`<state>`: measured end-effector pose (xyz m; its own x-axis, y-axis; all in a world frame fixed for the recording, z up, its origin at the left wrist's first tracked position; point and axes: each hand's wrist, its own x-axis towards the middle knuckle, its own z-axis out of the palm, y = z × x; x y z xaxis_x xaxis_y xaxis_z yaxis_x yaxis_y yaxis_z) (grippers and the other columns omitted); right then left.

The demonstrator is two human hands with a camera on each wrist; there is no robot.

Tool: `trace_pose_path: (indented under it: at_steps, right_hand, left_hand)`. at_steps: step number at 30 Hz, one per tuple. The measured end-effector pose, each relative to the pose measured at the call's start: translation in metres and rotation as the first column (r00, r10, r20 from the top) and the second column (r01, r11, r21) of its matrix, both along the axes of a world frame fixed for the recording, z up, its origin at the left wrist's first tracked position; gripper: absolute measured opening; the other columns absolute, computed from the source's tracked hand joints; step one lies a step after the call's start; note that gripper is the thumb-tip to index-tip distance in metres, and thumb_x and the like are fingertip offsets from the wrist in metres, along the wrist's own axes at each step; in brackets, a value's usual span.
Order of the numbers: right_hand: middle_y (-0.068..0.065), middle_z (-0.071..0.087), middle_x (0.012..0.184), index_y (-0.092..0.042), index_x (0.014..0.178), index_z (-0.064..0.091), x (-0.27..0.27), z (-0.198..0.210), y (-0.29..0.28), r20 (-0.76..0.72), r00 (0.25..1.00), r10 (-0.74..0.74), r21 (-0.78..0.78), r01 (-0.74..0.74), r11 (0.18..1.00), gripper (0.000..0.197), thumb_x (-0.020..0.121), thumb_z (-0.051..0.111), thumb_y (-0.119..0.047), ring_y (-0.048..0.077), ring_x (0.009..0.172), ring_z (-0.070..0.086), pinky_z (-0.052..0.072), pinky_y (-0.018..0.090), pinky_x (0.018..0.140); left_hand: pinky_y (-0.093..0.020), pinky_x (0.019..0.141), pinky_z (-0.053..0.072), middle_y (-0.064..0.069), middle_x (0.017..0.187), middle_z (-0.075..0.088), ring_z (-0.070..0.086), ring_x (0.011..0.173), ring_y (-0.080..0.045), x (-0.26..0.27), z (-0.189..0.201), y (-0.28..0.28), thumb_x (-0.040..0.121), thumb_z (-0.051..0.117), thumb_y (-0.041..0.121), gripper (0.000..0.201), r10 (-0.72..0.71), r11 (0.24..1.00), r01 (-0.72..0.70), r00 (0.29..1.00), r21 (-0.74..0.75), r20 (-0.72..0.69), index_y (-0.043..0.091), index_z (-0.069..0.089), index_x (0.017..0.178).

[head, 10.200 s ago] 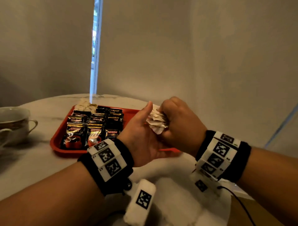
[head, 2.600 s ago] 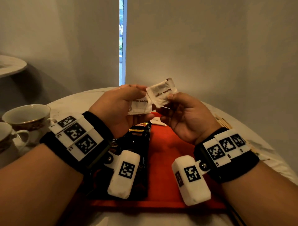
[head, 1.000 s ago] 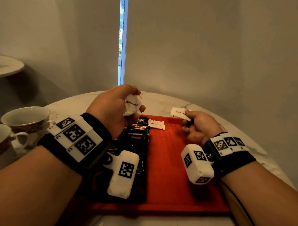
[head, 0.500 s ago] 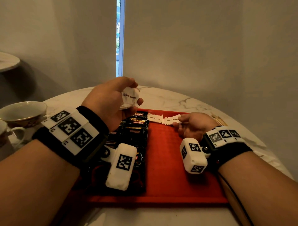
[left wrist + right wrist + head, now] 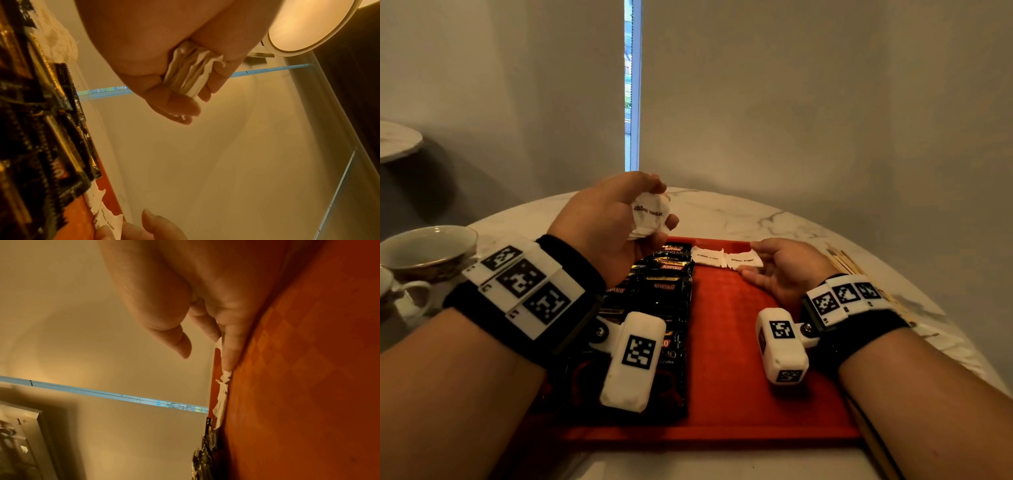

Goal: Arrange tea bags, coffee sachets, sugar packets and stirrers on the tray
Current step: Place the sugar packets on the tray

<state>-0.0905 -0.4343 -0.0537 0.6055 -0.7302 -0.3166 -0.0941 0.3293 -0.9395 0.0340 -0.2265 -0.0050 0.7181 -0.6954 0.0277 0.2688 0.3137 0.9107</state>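
A red tray (image 5: 739, 342) lies on the table with black coffee sachets (image 5: 667, 284) in rows on its left half. Two white brown-sugar packets (image 5: 707, 257) (image 5: 738, 262) lie side by side at its far edge. My left hand (image 5: 654, 216) hovers above the sachets and grips a bundle of sugar packets (image 5: 189, 71). My right hand (image 5: 750, 257) rests on the tray with straight fingers, one fingertip (image 5: 227, 366) touching the right packet and the thumb apart from it. Wooden stirrers (image 5: 849, 263) lie on the table right of the tray.
Two teacups (image 5: 428, 246) stand on the round marble table (image 5: 722, 209) at the left. Pale tea bags (image 5: 55, 37) sit at the tray's far left corner. A wall rises just behind the table. The tray's right half is bare red.
My right hand took one packet from the left hand's bundle, lowered it to the tray's far edge beside the first packet, and loosened its fingers from it. The left hand kept its bundle.
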Motion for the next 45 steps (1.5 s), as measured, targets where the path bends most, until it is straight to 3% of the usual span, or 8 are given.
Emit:
trace_pose_path:
  at_steps: [14,21,27,29,32,36,40,45]
  right_hand:
    - [0.018,0.064,0.122,-0.009,0.125,0.058,0.004,-0.004,0.000,-0.014,1.000,-0.015,-0.038,0.015,0.999,0.037,0.091,0.068,-0.019,0.027,0.085,0.070,0.056,0.027,0.056]
    - [0.018,0.064,0.118,-0.012,0.114,0.060,0.004,-0.001,0.003,-0.015,1.000,-0.003,-0.042,0.002,0.999,0.026,0.091,0.068,-0.020,0.029,0.092,0.071,0.057,0.028,0.061]
    - [0.010,0.055,0.092,-0.011,0.099,0.057,0.005,0.000,0.006,-0.016,0.999,-0.048,-0.150,0.046,0.988,0.018,0.091,0.069,-0.023,0.021,0.070,0.058,0.048,0.030,0.055]
    - [0.014,0.056,0.100,-0.010,0.100,0.055,0.007,0.001,0.008,0.008,1.000,-0.017,-0.152,0.019,0.988,0.022,0.092,0.068,-0.026,0.023,0.079,0.061,0.052,0.033,0.061]
    - [0.019,0.057,0.117,-0.011,0.120,0.053,0.010,0.001,0.012,0.008,0.998,0.061,-0.144,-0.059,0.988,0.037,0.094,0.065,-0.034,0.029,0.105,0.062,0.056,0.036,0.077]
    - [0.020,0.057,0.120,-0.015,0.124,0.052,0.011,-0.001,0.012,-0.003,0.997,0.071,-0.150,-0.071,0.986,0.037,0.095,0.063,-0.037,0.030,0.108,0.062,0.055,0.037,0.083]
    - [0.018,0.060,0.118,-0.007,0.131,0.052,0.010,-0.001,0.009,0.003,0.998,0.066,-0.144,-0.065,0.987,0.049,0.095,0.063,-0.038,0.027,0.103,0.064,0.055,0.034,0.073]
    - [0.005,0.061,0.086,-0.010,0.109,0.062,0.005,0.010,0.016,0.101,0.993,0.057,-0.149,-0.042,0.988,0.028,0.094,0.063,-0.034,0.015,0.068,0.059,0.046,0.027,0.053]
  left_hand:
    - [-0.024,0.047,0.050,-0.012,0.104,0.059,0.066,0.077,-0.024,0.000,0.002,0.001,0.093,0.062,0.028,0.016,0.009,1.000,-0.009,1.000,-0.019,-0.013,0.012,0.064,0.094]
    - [-0.023,0.046,0.050,-0.011,0.099,0.059,0.067,0.074,-0.023,0.001,0.001,0.000,0.094,0.061,0.026,0.015,0.000,1.000,0.000,1.000,-0.017,-0.006,0.011,0.063,0.092]
    - [-0.024,0.046,0.051,-0.012,0.103,0.057,0.066,0.072,-0.023,0.001,0.002,0.001,0.093,0.061,0.025,0.015,-0.008,1.000,0.007,1.000,-0.026,-0.012,0.011,0.063,0.092]
    - [-0.024,0.047,0.051,-0.012,0.103,0.057,0.066,0.072,-0.023,0.001,0.003,0.001,0.093,0.061,0.026,0.015,-0.007,1.000,0.006,1.000,-0.030,-0.015,0.010,0.063,0.093]
    - [-0.024,0.047,0.051,-0.012,0.104,0.058,0.066,0.073,-0.024,0.001,0.003,0.002,0.093,0.062,0.025,0.015,-0.003,1.000,0.003,1.000,-0.030,-0.015,0.010,0.063,0.093]
    - [-0.024,0.049,0.052,-0.012,0.105,0.057,0.066,0.076,-0.025,0.000,0.003,0.002,0.093,0.062,0.024,0.015,-0.025,0.999,0.023,0.999,-0.041,-0.030,0.009,0.062,0.096]
    - [-0.026,0.054,0.056,-0.015,0.103,0.056,0.066,0.077,-0.027,-0.005,0.005,0.003,0.094,0.054,0.016,0.012,-0.073,0.995,0.069,0.996,-0.078,-0.055,0.006,0.060,0.099]
    - [-0.034,0.072,0.061,-0.026,0.116,0.055,0.068,0.091,-0.036,-0.011,0.008,0.006,0.089,0.041,0.005,0.024,-0.137,0.983,0.126,0.987,-0.133,-0.080,0.003,0.062,0.102]
